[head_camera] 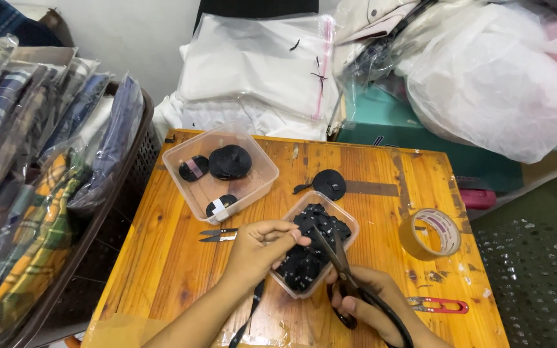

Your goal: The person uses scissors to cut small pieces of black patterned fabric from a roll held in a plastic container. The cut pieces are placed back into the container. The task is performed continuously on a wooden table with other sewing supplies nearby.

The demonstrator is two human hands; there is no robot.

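The right hand (369, 303) is closed through the loops of the black scissors (343, 270), which lie over the near right edge of the wooden bench (175, 258). Their long axis runs from the handles at the lower right up and to the left, so the blades point away from the person and over the small clear tub (351, 225) full of cut black pieces. The left hand (262, 248) is closed in a pinch on a black strap (251, 312) just beside the blade tips; the strap hangs from the fingers down toward the person, its length running near to far. Behind this tub stands a larger clear tub (182, 171) holding 3 black rolls. A loose black roll (329, 183) lies between the 2 tubs. A roll of brown tape (430, 233) sits to the right, a red thread snip (436, 305) lies near the right hand, and a silver thread snip (219, 235) lies left of the left hand.
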